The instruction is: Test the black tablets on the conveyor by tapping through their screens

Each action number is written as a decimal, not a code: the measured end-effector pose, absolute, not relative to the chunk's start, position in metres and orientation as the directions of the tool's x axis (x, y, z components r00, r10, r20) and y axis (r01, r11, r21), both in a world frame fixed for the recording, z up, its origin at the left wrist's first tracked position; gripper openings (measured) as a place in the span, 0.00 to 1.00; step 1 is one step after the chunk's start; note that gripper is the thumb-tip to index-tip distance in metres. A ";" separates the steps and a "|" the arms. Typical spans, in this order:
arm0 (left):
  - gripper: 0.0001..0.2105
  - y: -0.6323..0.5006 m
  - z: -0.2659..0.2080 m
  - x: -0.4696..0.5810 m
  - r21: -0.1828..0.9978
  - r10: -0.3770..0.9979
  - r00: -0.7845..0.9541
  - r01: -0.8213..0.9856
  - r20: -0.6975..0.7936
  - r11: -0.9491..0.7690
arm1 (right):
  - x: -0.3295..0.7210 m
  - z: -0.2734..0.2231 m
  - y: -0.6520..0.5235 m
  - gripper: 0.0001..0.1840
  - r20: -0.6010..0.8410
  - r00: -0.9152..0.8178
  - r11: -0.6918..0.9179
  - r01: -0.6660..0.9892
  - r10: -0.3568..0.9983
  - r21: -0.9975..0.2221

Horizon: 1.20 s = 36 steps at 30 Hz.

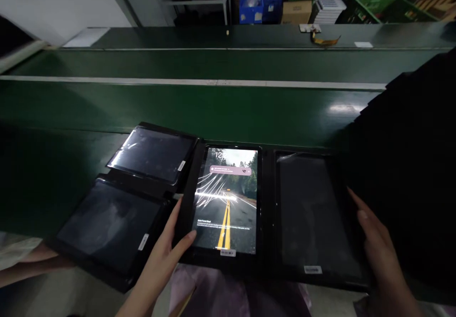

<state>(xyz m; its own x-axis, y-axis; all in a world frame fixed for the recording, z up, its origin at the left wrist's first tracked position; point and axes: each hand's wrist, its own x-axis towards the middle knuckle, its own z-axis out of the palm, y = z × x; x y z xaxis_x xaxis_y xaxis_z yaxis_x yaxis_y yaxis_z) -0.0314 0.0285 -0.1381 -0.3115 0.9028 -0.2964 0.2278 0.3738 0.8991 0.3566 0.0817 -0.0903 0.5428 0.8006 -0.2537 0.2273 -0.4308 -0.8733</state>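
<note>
In front of me is a black tray with two tablets lying side by side in it. The lit tablet on the left shows a lock screen with a forest road; the dark tablet on the right is covered by clear film. Each has a small white label at its lower edge. My left hand grips the tray's left edge, thumb on top beside the lit tablet, other fingers partly hidden. At the right edge, my right hand is closed around the tray's side, its fingertips partly out of sight.
A second black tray with two dark tablets lies at the left; another person's arm reaches its near edge. Tall black stacked trays rise at the right. Beyond runs a green conveyor, with crates and boxes behind.
</note>
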 end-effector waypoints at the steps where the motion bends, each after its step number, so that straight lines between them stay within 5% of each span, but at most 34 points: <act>1: 0.40 0.027 -0.139 -0.033 0.889 0.907 -0.307 0.265 -0.289 0.373 | 0.360 -0.091 0.078 0.47 -0.252 0.528 -0.432 0.250 0.811 -0.867; 4: 0.47 0.022 -0.142 -0.041 0.848 0.926 -0.271 0.393 -0.263 0.356 | 0.368 -0.092 0.064 0.39 -0.153 0.464 -0.367 0.416 0.872 -0.832; 8: 0.51 0.017 -0.143 -0.050 0.780 0.970 -0.133 0.577 -0.205 0.244 | 0.376 -0.094 0.042 0.24 0.225 0.224 -0.006 0.721 0.948 -0.693; 12: 0.53 0.020 -0.141 -0.049 0.705 0.989 -0.016 0.700 -0.149 0.118 | 0.378 -0.090 0.026 0.17 0.421 -0.033 0.269 0.813 0.906 -0.517; 17: 0.51 0.039 -0.138 -0.033 0.695 0.975 -0.170 0.685 -0.140 0.219 | 0.374 -0.079 0.013 0.17 0.359 -0.291 0.434 0.790 0.887 -0.434; 21: 0.47 0.057 -0.136 -0.020 0.807 0.932 -0.334 0.506 -0.143 0.305 | 0.367 -0.082 0.013 0.17 0.349 -0.375 0.502 0.752 0.859 -0.427; 28: 0.47 0.052 -0.137 -0.031 0.905 0.923 -0.302 0.277 -0.237 0.323 | 0.374 -0.091 0.026 0.21 0.347 -0.186 0.315 0.875 0.919 -0.368; 36: 0.42 0.037 -0.138 -0.041 0.862 0.909 -0.288 0.326 -0.301 0.389 | 0.366 -0.096 0.022 0.19 0.452 -0.229 0.424 0.814 0.862 -0.397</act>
<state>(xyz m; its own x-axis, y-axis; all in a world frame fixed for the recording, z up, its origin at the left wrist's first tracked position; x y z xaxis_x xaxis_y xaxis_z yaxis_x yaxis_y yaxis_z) -0.0414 0.0366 -0.1379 -0.2878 0.9091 -0.3012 0.3260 0.3887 0.8618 0.3663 0.0222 -0.0964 -0.2290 0.8622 0.4519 0.8136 0.4244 -0.3974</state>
